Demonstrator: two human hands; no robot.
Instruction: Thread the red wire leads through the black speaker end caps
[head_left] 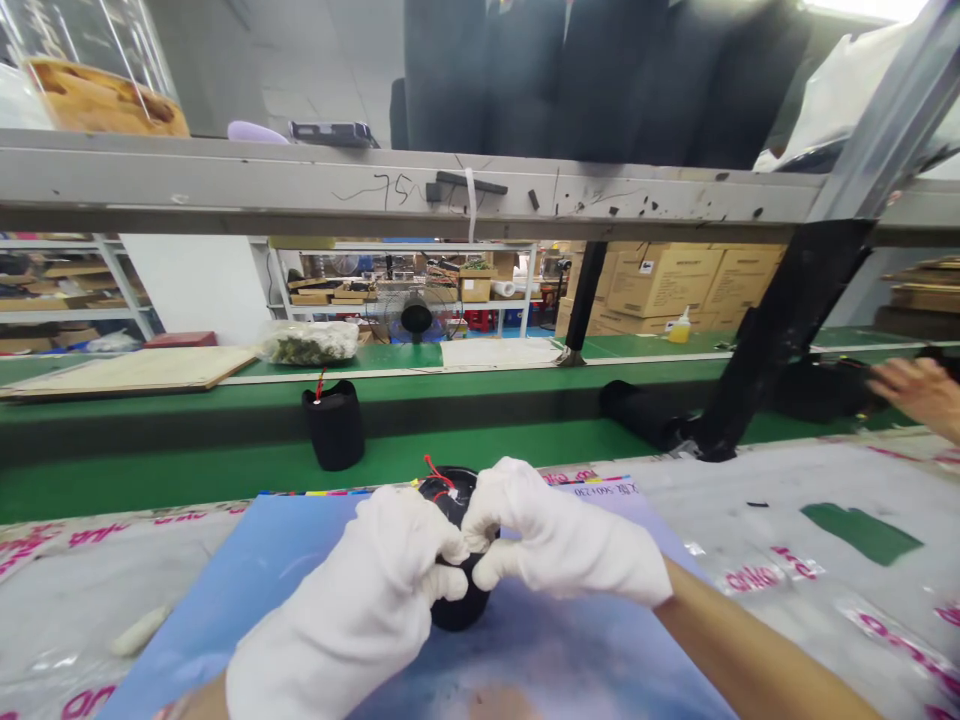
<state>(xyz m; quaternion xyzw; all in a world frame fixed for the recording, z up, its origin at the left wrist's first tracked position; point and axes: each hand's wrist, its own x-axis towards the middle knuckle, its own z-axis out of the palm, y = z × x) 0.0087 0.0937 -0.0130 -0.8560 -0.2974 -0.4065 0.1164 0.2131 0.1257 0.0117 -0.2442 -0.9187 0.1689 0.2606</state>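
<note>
A black cylinder (459, 610) stands on a blue printed mat (600, 640) in front of me, with red wires and a small white connector at its top. My left hand (390, 570), in a white glove, is closed, its thumb and fingers pinching the near side of the cylinder. My right hand (532, 530), gloved the same way, pinches right beside it from the other side. The fingertips of both hands almost meet, and they hide part of the cylinder's wall. Exactly what edge or layer they grip cannot be made out.
On the green conveyor belt (225, 463) stands another black cylinder (334, 428) with red wires; a black sleeve-like piece (637, 412) lies farther right. A black-wrapped post (772, 350) rises at right. Another person's hand (919, 390) is at the right edge. A metal shelf beam (300, 190) crosses overhead.
</note>
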